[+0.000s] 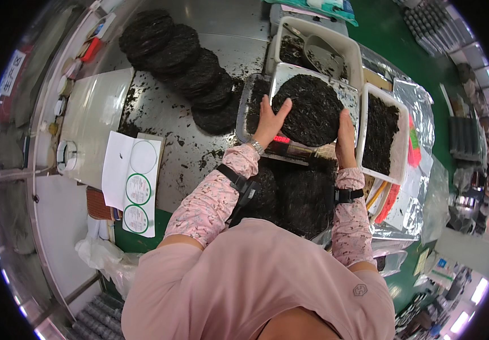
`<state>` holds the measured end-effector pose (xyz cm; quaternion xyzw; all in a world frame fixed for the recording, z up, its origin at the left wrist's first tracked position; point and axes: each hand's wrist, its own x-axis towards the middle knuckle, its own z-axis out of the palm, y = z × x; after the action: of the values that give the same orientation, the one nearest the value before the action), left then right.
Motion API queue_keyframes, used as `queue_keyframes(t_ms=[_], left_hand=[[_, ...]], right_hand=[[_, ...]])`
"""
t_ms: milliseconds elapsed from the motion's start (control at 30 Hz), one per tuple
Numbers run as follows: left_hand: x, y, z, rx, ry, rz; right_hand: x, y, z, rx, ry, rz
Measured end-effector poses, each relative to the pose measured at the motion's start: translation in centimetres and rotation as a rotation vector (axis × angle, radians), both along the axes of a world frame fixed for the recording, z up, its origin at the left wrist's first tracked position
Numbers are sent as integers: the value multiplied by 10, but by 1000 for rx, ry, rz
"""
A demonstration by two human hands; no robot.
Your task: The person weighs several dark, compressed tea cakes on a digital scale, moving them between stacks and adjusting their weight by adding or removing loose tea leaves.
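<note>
A round cake of dark dried seaweed (310, 110) is at the metal pan (280, 76) of a digital scale with a lit red display (281, 139). My left hand (270, 121) is at its left edge, thumb lapping over the rim and fingers spread. On the opposite side my right hand (346, 138) lies along the edge, fingers pointing away from me. The cake is between both hands; whether it is lifted off the pan I cannot tell. Stacks of similar seaweed cakes (180, 55) lean in a row on the steel table (176, 170) to the left.
Behind the scale, a white tub (357, 59) holds a scoop (323, 55) and seaweed scraps. A white tray (402, 140) of loose seaweed stands right. Dark seaweed-like bundles (304, 199) are close to my body. Sheets with round labels (138, 191) lie at the left table edge.
</note>
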<state>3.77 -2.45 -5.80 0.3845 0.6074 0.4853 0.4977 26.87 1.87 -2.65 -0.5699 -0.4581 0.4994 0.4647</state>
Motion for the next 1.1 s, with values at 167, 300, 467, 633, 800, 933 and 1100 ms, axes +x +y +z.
queue_keyframes(t_ms=[167,300,467,633,800,933,1100], left_hand=[[-18,-10,11,114,70,80],[-24,-15,17,125,-8,49],[-30,-24,16,126,-41,56],[-39,-27,5,168,-89,50],[-14,-30,12,128,82,-75],[0,-31,13,209,120,-74],[-3,-26,6,203,54,-31]], right_hand=[[6,-20,46,557,-641,260],[-16,-34,64,664,-913,479],[-12,-18,54,616,-844,438],[5,33,83,523,-470,317],[19,74,82,303,-358,168],[9,-2,64,536,-764,509],[-6,-6,55,629,-831,431]])
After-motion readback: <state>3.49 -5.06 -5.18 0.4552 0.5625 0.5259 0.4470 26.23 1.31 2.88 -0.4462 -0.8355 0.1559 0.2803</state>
